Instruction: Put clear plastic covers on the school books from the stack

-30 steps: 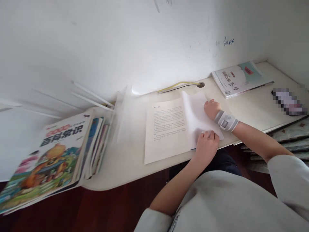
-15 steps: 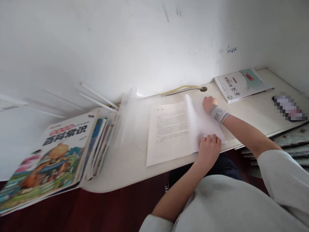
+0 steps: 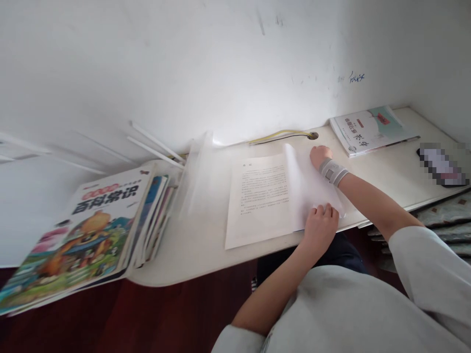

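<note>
An open book (image 3: 263, 220) lies on the white desk (image 3: 184, 252), with the left hand (image 3: 321, 229) and the right hand (image 3: 321, 158) curled by the edges of its pale sheet (image 3: 303, 191), but I can't tell if they pinch it.

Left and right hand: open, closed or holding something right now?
Left hand: fingers curled at the near edge of the white sheet; whether it grips cannot be told.
Right hand: fingers curled by the sheet's far part; grip cannot be told.
</note>
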A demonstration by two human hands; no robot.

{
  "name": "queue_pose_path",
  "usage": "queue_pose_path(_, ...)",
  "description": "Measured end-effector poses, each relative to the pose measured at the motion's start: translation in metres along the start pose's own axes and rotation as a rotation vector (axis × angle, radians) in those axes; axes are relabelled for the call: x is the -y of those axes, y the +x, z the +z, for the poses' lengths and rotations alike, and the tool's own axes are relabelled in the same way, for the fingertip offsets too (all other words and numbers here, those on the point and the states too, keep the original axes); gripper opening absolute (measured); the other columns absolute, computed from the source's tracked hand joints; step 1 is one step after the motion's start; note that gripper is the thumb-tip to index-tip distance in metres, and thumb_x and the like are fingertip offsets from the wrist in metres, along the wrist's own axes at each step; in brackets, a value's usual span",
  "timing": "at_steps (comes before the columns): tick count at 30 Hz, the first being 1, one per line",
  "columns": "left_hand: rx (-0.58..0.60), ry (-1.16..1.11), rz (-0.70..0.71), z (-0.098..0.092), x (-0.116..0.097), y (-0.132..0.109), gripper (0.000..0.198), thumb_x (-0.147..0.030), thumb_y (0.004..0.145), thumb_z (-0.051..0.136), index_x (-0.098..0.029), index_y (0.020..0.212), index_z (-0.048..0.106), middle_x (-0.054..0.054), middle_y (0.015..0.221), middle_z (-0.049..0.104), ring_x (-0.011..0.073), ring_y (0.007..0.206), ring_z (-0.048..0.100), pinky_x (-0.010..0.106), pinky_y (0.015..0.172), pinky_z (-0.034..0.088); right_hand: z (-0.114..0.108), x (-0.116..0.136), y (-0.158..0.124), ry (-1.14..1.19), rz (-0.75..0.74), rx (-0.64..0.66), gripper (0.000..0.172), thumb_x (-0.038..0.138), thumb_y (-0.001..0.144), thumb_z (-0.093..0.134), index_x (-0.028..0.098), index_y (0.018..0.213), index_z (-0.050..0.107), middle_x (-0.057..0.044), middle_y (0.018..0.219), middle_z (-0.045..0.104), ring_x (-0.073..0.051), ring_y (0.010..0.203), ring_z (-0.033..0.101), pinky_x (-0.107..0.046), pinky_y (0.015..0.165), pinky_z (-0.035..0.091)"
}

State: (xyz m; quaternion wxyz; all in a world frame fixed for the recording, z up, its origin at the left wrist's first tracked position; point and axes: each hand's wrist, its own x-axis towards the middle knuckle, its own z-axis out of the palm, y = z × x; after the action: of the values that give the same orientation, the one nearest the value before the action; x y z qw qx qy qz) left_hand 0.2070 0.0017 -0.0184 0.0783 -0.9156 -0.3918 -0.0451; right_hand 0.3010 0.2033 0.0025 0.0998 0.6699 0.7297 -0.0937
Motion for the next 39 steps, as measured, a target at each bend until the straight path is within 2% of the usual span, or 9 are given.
queue_pose_path(5,-0.025,-0.023,0.020,0.002,0.003,0.001,0.029,-0.013,0.091,0.043,-0.013,0.118,0.054,0.013,0.117,0.060,0.0205,0.095,0.057,0.034,0.079,0.044,0.019,-0.019,-0.048,-0.013,-0.044,-0.115,0.054,0.017,0.091,0.029,0.014,0.145,0.025,-0.024,0.136,0.043,-0.031,0.122,0.045,-0.050,0.092,0.042)
queue_pose_path(9,-0.047,-0.058,0.046,0.005,0.005,0.005,0.028,-0.016,0.092,0.041,-0.015,0.116,0.054,0.012,0.121,0.058,0.0209,0.105,0.054,0.035,0.086,0.044,0.050,-0.067,-0.097,0.149,-0.279,-0.274,0.054,0.031,0.092,0.034,0.007,0.140,0.032,-0.019,0.139,0.044,-0.026,0.129,0.039,-0.041,0.105,0.034)
queue_pose_path(12,-0.060,-0.091,0.063,0.009,0.006,0.006,0.030,-0.014,0.093,0.037,-0.014,0.118,0.054,0.010,0.124,0.058,0.0210,0.110,0.053,0.035,0.090,0.043,0.075,-0.109,-0.129,0.249,-0.188,-0.457,0.056,0.037,0.092,0.033,0.002,0.136,0.039,-0.021,0.135,0.049,-0.027,0.128,0.042,-0.041,0.106,0.034)
queue_pose_path(15,-0.068,-0.105,0.087,0.012,0.005,0.009,0.033,-0.012,0.093,0.035,-0.012,0.121,0.053,0.011,0.125,0.058,0.0208,0.113,0.053,0.036,0.095,0.042,0.095,-0.133,-0.153,0.244,-0.075,-0.530,0.055,0.039,0.093,0.031,0.003,0.133,0.042,-0.020,0.134,0.050,-0.028,0.127,0.044,-0.044,0.104,0.035)
queue_pose_path(18,-0.075,-0.115,0.088,0.014,0.002,0.013,0.034,-0.012,0.093,0.035,-0.012,0.121,0.053,0.013,0.125,0.058,0.0211,0.114,0.053,0.036,0.097,0.041,0.105,-0.132,-0.165,0.171,-0.047,-0.515,0.052,0.037,0.093,0.031,0.007,0.134,0.043,-0.017,0.138,0.047,-0.026,0.132,0.038,-0.045,0.107,0.032)
queue_pose_path(23,-0.053,-0.094,0.066,0.012,-0.001,0.012,0.037,-0.008,0.090,0.036,-0.007,0.123,0.053,0.017,0.129,0.055,0.0227,0.119,0.052,0.036,0.101,0.040,0.104,-0.120,-0.169,0.080,-0.025,-0.489,0.050,0.036,0.093,0.033,0.010,0.133,0.046,-0.016,0.140,0.045,-0.024,0.133,0.037,-0.043,0.107,0.030)
queue_pose_path(29,-0.013,-0.031,-0.034,0.001,0.005,0.000,0.039,-0.008,0.090,0.035,-0.008,0.124,0.052,0.017,0.130,0.054,0.0311,0.123,0.048,0.051,0.104,0.034,0.101,-0.119,-0.170,0.067,-0.019,-0.504,0.048,0.038,0.093,0.036,0.011,0.131,0.050,-0.015,0.141,0.044,-0.025,0.133,0.036,-0.043,0.108,0.029)
queue_pose_path(35,-0.025,-0.098,-0.026,0.005,0.008,0.002,0.039,-0.008,0.089,0.035,-0.012,0.124,0.053,0.013,0.125,0.059,0.0257,0.115,0.055,0.041,0.098,0.041,0.100,-0.117,-0.171,0.076,-0.009,-0.495,0.048,0.039,0.092,0.037,0.012,0.129,0.051,-0.015,0.141,0.044,-0.025,0.133,0.036,-0.042,0.108,0.028)
queue_pose_path(39,-0.024,-0.113,-0.019,0.007,0.004,0.005,0.039,-0.012,0.090,0.037,-0.015,0.126,0.052,0.014,0.131,0.055,0.0284,0.119,0.051,0.043,0.098,0.040,0.098,-0.116,-0.171,0.084,-0.003,-0.490,0.047,0.038,0.092,0.038,0.013,0.129,0.051,-0.015,0.141,0.044,-0.025,0.133,0.037,-0.042,0.108,0.029)
